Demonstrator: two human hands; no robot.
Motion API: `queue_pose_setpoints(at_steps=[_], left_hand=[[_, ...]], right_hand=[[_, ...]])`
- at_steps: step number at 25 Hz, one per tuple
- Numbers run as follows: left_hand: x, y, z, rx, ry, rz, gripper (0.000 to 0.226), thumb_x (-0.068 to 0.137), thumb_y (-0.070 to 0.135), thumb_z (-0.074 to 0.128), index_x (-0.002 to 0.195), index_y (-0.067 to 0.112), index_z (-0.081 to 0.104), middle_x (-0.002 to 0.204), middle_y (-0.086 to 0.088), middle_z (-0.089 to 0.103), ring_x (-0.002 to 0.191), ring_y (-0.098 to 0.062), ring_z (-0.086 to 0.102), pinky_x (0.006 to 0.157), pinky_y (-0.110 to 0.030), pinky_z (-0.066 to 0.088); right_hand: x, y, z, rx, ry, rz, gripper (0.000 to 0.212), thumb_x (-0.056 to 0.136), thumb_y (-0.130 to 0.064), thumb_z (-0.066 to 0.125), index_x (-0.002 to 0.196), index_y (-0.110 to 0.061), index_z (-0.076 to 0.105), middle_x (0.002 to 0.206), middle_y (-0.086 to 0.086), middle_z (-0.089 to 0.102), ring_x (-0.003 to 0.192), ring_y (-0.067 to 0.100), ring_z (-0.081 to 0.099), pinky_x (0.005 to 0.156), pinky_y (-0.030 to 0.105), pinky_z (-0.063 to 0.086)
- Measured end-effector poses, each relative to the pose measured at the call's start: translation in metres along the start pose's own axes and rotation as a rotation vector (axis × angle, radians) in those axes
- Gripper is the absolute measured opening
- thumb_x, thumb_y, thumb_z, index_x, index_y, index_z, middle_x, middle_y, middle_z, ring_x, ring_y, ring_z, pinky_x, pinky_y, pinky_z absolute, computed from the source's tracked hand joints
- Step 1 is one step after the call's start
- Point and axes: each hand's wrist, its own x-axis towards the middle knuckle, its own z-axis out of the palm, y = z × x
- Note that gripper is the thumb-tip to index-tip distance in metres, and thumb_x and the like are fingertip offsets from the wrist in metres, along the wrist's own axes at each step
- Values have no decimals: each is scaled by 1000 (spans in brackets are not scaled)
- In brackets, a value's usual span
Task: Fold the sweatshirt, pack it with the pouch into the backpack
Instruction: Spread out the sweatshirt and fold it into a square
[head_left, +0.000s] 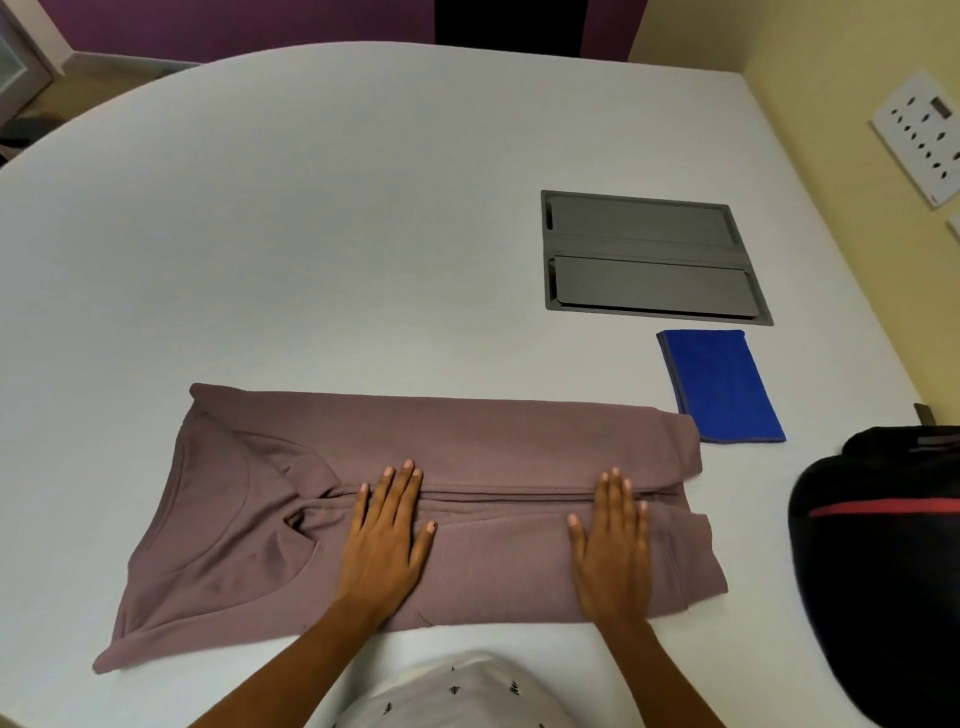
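Head view, folded sweatshirt under both hands — left hand, right hand spread flat.

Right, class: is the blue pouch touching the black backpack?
Apart. The head view shows a strip of bare white table between the pouch and the backpack.

The black backpack with a red stripe runs off the right and bottom edges. My left hand and right hand cover stretches of the folded mauve sweatshirt along its middle crease.
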Motion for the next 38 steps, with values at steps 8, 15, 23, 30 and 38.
queue_pose_setpoints(at_steps=[8, 15, 23, 30, 38], left_hand=[[25, 25, -9, -85, 59, 112, 57, 97, 45, 26, 139, 10, 43, 149, -8, 38, 141, -22, 24, 118, -38, 7], [99, 104, -7, -28, -138, 333, 60, 100, 44, 20, 151, 13, 16, 159, -3, 10, 147, -20, 6, 119, -35, -4], [147, 149, 9, 84, -317, 319, 67, 101, 46, 20, 149, 14, -14, 158, -3, -17, 144, -18, -17, 115, -39, -14], [189, 152, -4, 113, -341, 195, 69, 100, 50, 18, 151, 10, -7, 159, -7, -7, 147, -20, -5, 116, -41, -11], [237, 185, -2, -125, -245, 212, 42, 99, 29, 45, 138, 13, 40, 142, -8, 43, 128, -27, 40, 113, -45, 14]], right_hand=[[-12, 31, -22, 126, 233, 224, 54, 94, -25, 39, 141, 3, 38, 146, 22, 38, 137, 38, 31, 115, 48, 20], [-47, 47, -42, 256, 62, 722, 76, 86, -35, 66, 144, 1, 32, 143, 28, 37, 123, 47, 40, 99, 55, 37], [-12, 45, -44, 526, 134, 620, 74, 80, -1, 71, 142, 5, 32, 129, 24, 38, 108, 36, 53, 96, 44, 49], [40, 50, -56, 549, 158, 601, 70, 78, -3, 74, 138, 0, 38, 130, 18, 36, 107, 29, 53, 92, 36, 49], [22, 55, -48, 868, 71, 863, 71, 77, -17, 78, 133, 1, 39, 125, 20, 58, 111, 35, 58, 95, 40, 49]])
